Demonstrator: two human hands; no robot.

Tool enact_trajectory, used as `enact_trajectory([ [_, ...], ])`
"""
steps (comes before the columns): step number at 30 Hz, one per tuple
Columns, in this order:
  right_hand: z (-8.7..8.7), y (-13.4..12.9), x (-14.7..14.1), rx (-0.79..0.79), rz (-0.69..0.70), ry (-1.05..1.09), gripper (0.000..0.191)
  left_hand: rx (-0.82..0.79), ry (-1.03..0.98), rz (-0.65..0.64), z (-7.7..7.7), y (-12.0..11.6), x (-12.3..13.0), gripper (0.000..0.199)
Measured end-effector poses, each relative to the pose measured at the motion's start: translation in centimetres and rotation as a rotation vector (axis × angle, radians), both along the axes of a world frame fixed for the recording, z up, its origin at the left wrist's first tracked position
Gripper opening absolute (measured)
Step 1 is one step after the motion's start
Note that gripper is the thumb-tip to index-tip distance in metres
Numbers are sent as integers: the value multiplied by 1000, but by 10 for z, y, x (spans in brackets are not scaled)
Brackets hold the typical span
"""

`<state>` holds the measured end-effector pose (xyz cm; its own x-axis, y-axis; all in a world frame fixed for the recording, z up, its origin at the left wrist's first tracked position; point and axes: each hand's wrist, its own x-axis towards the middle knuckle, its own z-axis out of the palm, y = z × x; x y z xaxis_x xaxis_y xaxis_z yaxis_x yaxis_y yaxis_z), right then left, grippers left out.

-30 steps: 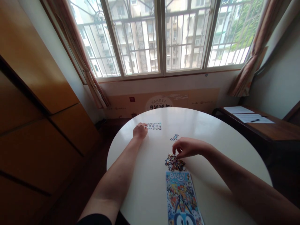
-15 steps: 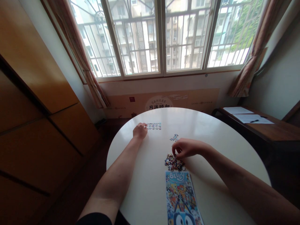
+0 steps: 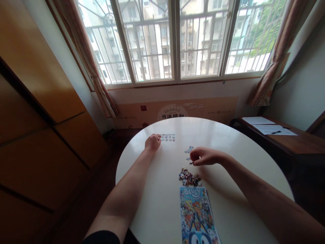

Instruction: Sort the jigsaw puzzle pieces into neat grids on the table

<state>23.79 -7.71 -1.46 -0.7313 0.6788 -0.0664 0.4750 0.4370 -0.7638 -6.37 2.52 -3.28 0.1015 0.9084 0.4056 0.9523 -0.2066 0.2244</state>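
My left hand (image 3: 152, 142) is at the left end of neat rows of puzzle pieces (image 3: 168, 137) far back on the white round table (image 3: 228, 145). Its fingers are curled together at the edge of the rows; what they hold, if anything, is too small to make out. My right hand (image 3: 206, 156) pinches a dark puzzle piece (image 3: 191, 163) at its fingertips, just above a heap of mixed pieces (image 3: 189, 177). A small loose group of bluish pieces (image 3: 189, 149) lies beyond its fingers. Below the heap lies a colourful Bluey picture sheet (image 3: 196, 213).
A wooden side table (image 3: 304, 144) at the right bears white papers (image 3: 274, 129) and dark pens. Wooden cabinets (image 3: 33, 108) stand at the left. Beyond the table, a printed cardboard panel (image 3: 215, 106) leans under the barred window, with curtains on both sides.
My right hand has moved up and away from the heap, showing more of it and a few small pieces near the fingertips. My left hand has barely shifted.
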Motion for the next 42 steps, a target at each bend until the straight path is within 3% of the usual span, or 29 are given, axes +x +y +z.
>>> enact_trajectory([
  [7, -6, 8, 3, 220, -298, 74, 10, -7, 8, -478, 19, -29, 36, 21],
  [11, -4, 9, 4, 341, -389, 117, 12, -48, 3, -672, 28, -55, 68, 24],
  [16, -2, 8, 4, 391, -409, 155, 14, -58, -50, -729, 29, -75, 91, 23],
  [24, -5, 9, 4, 406, -384, 161, 18, -64, -46, -735, 25, -77, 97, 19],
  [28, -3, 8, 5, 484, -432, 132, 20, -59, 11, -623, 30, -65, 84, 25],
  [33, -2, 11, 15, 594, -581, 108, 21, -234, 22, -168, 39, -27, 27, 36],
  [36, -8, 18, 24, 597, -628, 99, 23, -381, 24, 118, 36, -8, -6, 35],
  [42, -28, 32, 43, 573, -693, 50, 25, -472, 62, 264, 22, 6, -27, 37],
])
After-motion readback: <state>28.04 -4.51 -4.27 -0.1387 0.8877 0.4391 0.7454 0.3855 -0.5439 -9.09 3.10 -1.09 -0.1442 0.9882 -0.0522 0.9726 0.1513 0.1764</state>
